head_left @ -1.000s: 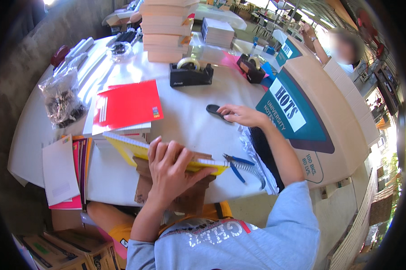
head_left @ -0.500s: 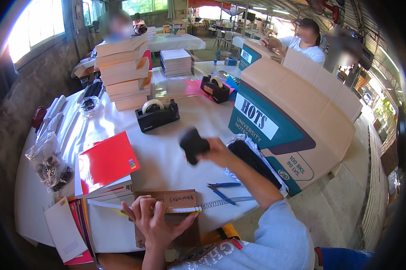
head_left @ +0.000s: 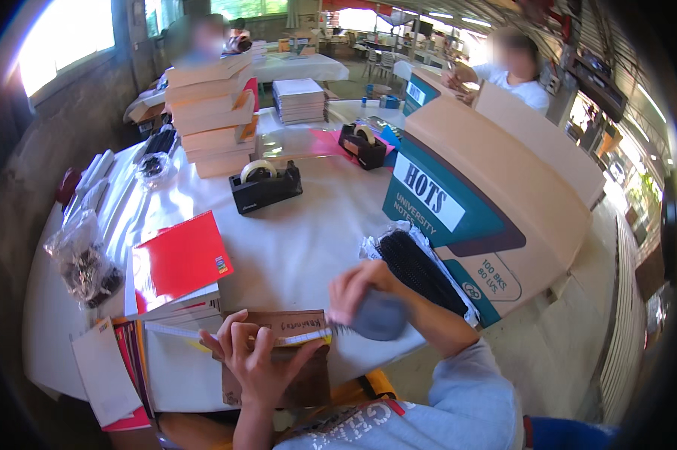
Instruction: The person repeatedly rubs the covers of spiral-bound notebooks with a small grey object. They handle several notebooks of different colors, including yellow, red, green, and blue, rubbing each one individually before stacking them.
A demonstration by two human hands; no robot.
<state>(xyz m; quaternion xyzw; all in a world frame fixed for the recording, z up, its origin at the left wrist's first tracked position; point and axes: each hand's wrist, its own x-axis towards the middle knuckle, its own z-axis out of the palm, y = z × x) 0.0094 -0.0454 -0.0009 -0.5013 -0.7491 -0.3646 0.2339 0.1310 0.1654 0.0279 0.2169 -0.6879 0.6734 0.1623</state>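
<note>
My left hand (head_left: 256, 356) spans the white spine edge of a notebook (head_left: 302, 337), thumb at its right end and fingers toward its left, gripping it against a brown board (head_left: 297, 321) with handwriting. My right hand (head_left: 359, 289) is closed around a dark, rounded tool (head_left: 381, 315), blurred by motion, just right of that notebook. The tool covers the spot beside the spine, so the wire coil and pliers there are hidden. To the left lies a stack of notebooks topped by a red cover (head_left: 185, 259).
A large cardboard box (head_left: 496, 180) stands at right, beside a bundle of black coils (head_left: 421, 270). Tape dispensers (head_left: 266, 189) sit mid-table. A tall book stack (head_left: 211, 120) rises behind. A plastic bag (head_left: 83, 259) lies left. Another person (head_left: 515, 82) is beyond the box.
My right hand has swung down and toward me with the dark tool, which now covers the blue-handled pliers. My left hand has stayed at the notebook.
</note>
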